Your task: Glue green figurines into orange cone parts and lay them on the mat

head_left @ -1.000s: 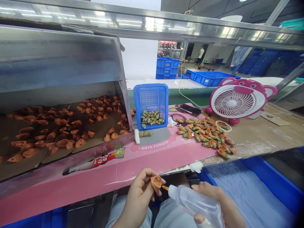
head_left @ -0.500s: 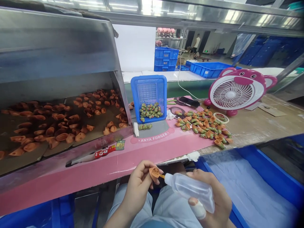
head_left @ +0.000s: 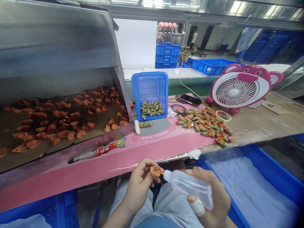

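Observation:
My left hand pinches a small hollow orange moulded piece between thumb and fingers. My right hand grips a clear plastic squeeze bottle, and one of its fingers is wrapped in white tape. The bottle's thin orange nozzle reaches into the orange piece's rim. Beyond my hands, a heap of orange pieces lies in a metal-sided bin. A spread of assembled green-and-orange pieces lies on the bench, and several green ones fill a blue basket.
A pink bear-faced fan stands on the bench behind a phone. A pink printed board edges the bench. A blue crate lined with pale cloth sits at lower right. Stacked blue crates stand beyond.
The bottle's nozzle has closed in on the orange piece and now meets it. My hands sit higher in the picture, and the whole view has shifted slightly.

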Available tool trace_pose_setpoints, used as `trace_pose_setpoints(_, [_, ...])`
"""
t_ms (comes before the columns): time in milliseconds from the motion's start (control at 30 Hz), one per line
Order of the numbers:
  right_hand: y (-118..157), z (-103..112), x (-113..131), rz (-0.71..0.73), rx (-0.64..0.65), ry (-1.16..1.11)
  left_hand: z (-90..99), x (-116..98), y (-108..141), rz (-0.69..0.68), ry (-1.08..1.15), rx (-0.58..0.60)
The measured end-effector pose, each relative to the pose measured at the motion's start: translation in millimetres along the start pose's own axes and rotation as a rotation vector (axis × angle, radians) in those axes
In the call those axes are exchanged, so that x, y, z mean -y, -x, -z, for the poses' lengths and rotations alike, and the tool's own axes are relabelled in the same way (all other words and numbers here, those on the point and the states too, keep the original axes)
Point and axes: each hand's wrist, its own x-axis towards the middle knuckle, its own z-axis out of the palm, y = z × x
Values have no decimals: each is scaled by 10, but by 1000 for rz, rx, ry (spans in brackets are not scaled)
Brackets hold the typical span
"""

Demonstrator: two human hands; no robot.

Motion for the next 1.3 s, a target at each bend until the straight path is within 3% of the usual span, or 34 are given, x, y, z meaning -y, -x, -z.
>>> trace_pose_setpoints(800, [50, -21, -2, -64, -33, 25, 16, 25, 5, 3, -22, 3])
trace_pose_setpoints(1300, [13, -4, -3, -68, 50, -43, 2, 4, -12, 31, -11, -8])
